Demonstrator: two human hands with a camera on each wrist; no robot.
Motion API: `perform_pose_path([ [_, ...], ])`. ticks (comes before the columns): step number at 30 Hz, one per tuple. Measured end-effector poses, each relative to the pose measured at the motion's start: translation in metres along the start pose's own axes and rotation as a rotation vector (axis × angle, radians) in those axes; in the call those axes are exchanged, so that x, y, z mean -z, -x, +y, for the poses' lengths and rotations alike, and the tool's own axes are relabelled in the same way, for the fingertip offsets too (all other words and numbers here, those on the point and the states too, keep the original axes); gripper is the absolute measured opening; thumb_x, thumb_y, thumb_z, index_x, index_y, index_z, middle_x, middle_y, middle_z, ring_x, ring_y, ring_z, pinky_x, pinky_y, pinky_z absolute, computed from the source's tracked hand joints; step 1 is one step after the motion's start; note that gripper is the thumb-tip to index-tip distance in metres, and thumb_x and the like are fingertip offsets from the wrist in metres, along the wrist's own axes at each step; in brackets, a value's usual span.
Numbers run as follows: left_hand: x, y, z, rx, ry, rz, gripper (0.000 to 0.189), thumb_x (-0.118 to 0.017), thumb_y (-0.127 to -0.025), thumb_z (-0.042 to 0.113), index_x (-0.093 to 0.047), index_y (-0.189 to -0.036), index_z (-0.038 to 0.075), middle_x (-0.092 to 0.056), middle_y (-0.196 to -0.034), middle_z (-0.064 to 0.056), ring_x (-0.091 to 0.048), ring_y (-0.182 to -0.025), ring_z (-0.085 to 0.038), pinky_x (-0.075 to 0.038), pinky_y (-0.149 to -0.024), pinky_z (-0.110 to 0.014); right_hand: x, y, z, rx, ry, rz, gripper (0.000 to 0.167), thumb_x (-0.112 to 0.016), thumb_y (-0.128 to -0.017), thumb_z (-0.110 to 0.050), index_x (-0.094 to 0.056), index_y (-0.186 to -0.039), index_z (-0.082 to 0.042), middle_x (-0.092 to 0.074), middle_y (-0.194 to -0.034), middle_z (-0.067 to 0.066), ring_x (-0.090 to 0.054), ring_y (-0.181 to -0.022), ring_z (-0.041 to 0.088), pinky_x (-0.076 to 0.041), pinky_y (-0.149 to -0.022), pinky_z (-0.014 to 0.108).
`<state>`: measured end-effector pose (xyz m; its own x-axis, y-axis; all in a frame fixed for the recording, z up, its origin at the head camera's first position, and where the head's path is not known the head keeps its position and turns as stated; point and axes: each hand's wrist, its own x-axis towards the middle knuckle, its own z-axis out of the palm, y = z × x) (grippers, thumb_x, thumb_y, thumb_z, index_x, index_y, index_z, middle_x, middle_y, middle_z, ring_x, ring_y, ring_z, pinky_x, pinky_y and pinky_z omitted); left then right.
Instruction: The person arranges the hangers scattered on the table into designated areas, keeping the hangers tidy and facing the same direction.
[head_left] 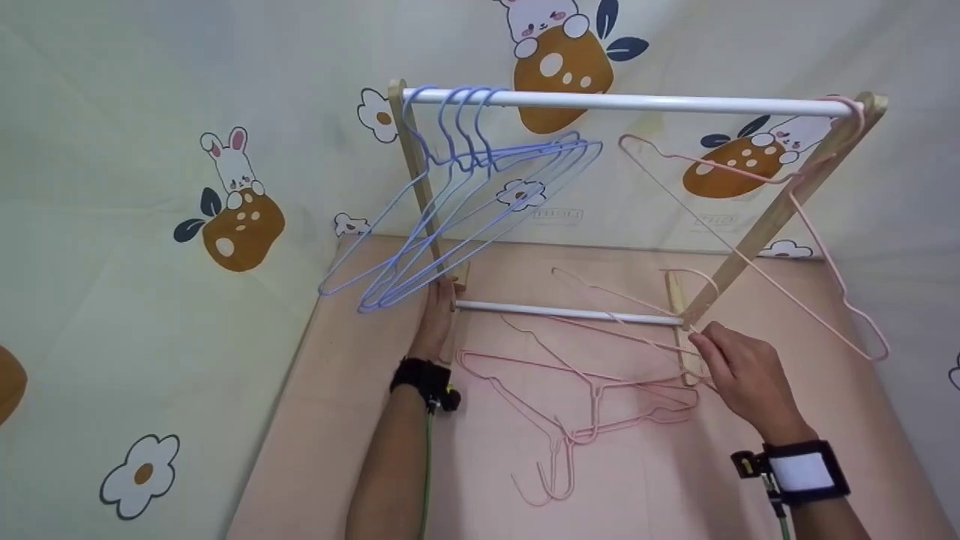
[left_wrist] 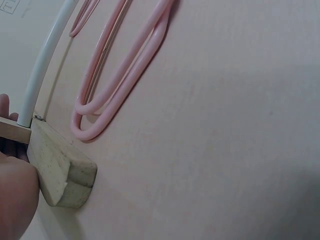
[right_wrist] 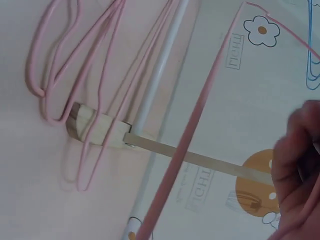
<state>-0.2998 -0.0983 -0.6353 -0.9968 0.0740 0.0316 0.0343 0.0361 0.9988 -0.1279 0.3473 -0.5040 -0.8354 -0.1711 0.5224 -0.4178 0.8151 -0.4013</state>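
My left hand (head_left: 435,319) grips the bottom of the left wooden post (head_left: 414,161) of a small clothes rack, right by its foot (left_wrist: 65,172). In the left wrist view, fingertips show past the post. My right hand (head_left: 746,375) pinches a pink hanger (right_wrist: 197,107), low beside the rack's right foot (head_left: 676,292). The hanger's hook points up in front of the right post. Several more pink hangers (head_left: 592,405) lie overlapping on the surface. One pink hanger (head_left: 814,225) hangs at the right end of the white top rod (head_left: 637,102).
Several blue hangers (head_left: 450,217) hang bunched at the rod's left end. A lower white bar (head_left: 562,311) joins the feet. The rack stands on a pale pink tabletop (head_left: 322,420), with a rabbit-printed cloth (head_left: 150,300) behind and to the left.
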Motion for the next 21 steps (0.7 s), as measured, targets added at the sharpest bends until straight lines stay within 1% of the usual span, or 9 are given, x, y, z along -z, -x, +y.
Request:
perform_pose_path([
  [1, 0.000, 0.000, 0.002, 0.002, -0.003, 0.001, 0.076, -0.034, -0.110, 0.074, -0.049, -0.146, 0.008, -0.060, -0.135, -0.014, -0.050, -0.119, -0.031, -0.037, -0.111, -0.052, 0.004, -0.004, -0.002, 0.016, 0.022, 0.024, 0.028, -0.076, -0.100, 0.001, -0.057, -0.084, -0.012, -0.035, -0.066, -0.013, -0.033, -0.056, 0.006, -0.026, -0.049, 0.024],
  [3, 0.000, -0.001, 0.000, 0.007, -0.027, 0.011, 0.076, -0.032, -0.109, 0.076, -0.051, -0.145, 0.013, -0.062, -0.135, -0.012, -0.052, -0.122, -0.029, -0.038, -0.112, -0.052, 0.012, -0.012, -0.005, 0.043, 0.062, 0.073, 0.028, -0.075, -0.101, -0.002, -0.057, -0.082, -0.011, -0.033, -0.065, -0.013, -0.030, -0.055, 0.006, -0.024, -0.049, 0.026],
  [6, 0.000, -0.001, 0.002, 0.018, -0.039, 0.013, 0.075, -0.029, -0.110, 0.076, -0.051, -0.144, 0.013, -0.062, -0.136, -0.012, -0.053, -0.127, -0.030, -0.038, -0.115, -0.054, 0.025, -0.024, -0.011, 0.066, 0.094, 0.147, 0.026, -0.074, -0.101, -0.004, -0.057, -0.081, -0.009, -0.033, -0.062, -0.011, -0.028, -0.053, 0.006, -0.022, -0.048, 0.025],
  [7, -0.001, 0.001, 0.007, 0.031, -0.042, 0.015, 0.075, -0.026, -0.111, 0.074, -0.050, -0.146, 0.011, -0.062, -0.138, -0.014, -0.052, -0.129, -0.032, -0.036, -0.117, -0.056, 0.030, -0.028, -0.013, 0.066, 0.103, 0.168, 0.027, -0.073, -0.101, -0.004, -0.057, -0.080, -0.008, -0.034, -0.061, -0.010, -0.028, -0.052, 0.007, -0.021, -0.047, 0.025],
  [12, -0.003, 0.003, 0.011, 0.045, -0.011, 0.013, 0.062, -0.026, -0.120, 0.054, -0.044, -0.150, 0.003, -0.058, -0.143, -0.022, -0.050, -0.132, -0.038, -0.034, -0.118, -0.057, 0.051, -0.049, -0.024, 0.024, 0.132, 0.247, 0.027, -0.071, -0.103, -0.006, -0.059, -0.079, -0.002, -0.037, -0.058, -0.004, -0.031, -0.051, 0.011, -0.020, -0.050, 0.020],
  [15, -0.004, 0.003, 0.012, 0.048, -0.003, 0.014, 0.054, -0.027, -0.122, 0.045, -0.043, -0.150, 0.002, -0.056, -0.144, -0.024, -0.048, -0.133, -0.041, -0.033, -0.117, -0.057, 0.062, -0.060, -0.030, 0.008, 0.151, 0.281, 0.028, -0.069, -0.105, -0.007, -0.060, -0.079, 0.001, -0.038, -0.057, 0.000, -0.032, -0.049, 0.014, -0.020, -0.052, 0.018],
  [17, -0.004, 0.004, 0.013, 0.045, -0.010, 0.012, 0.054, -0.027, -0.122, 0.046, -0.043, -0.149, 0.003, -0.057, -0.145, -0.024, -0.049, -0.133, -0.042, -0.034, -0.116, -0.057, 0.070, -0.067, -0.032, 0.005, 0.161, 0.308, 0.029, -0.069, -0.105, -0.006, -0.059, -0.079, 0.002, -0.039, -0.057, 0.003, -0.032, -0.049, 0.016, -0.019, -0.053, 0.018],
  [19, -0.004, 0.005, 0.014, 0.042, -0.029, 0.008, 0.060, -0.027, -0.120, 0.054, -0.044, -0.149, 0.005, -0.057, -0.144, -0.022, -0.049, -0.133, -0.041, -0.035, -0.115, -0.056, 0.077, -0.076, -0.032, -0.002, 0.168, 0.330, 0.030, -0.069, -0.106, -0.006, -0.059, -0.080, 0.004, -0.041, -0.056, 0.006, -0.031, -0.049, 0.014, -0.018, -0.053, 0.018],
  [21, -0.004, 0.007, 0.015, 0.033, -0.039, 0.010, 0.069, -0.026, -0.117, 0.063, -0.044, -0.149, 0.004, -0.058, -0.143, -0.021, -0.050, -0.136, -0.040, -0.035, -0.118, -0.056, 0.084, -0.084, -0.031, -0.013, 0.181, 0.342, 0.030, -0.068, -0.108, -0.008, -0.059, -0.082, 0.006, -0.041, -0.056, 0.008, -0.029, -0.050, 0.012, -0.017, -0.054, 0.018],
])
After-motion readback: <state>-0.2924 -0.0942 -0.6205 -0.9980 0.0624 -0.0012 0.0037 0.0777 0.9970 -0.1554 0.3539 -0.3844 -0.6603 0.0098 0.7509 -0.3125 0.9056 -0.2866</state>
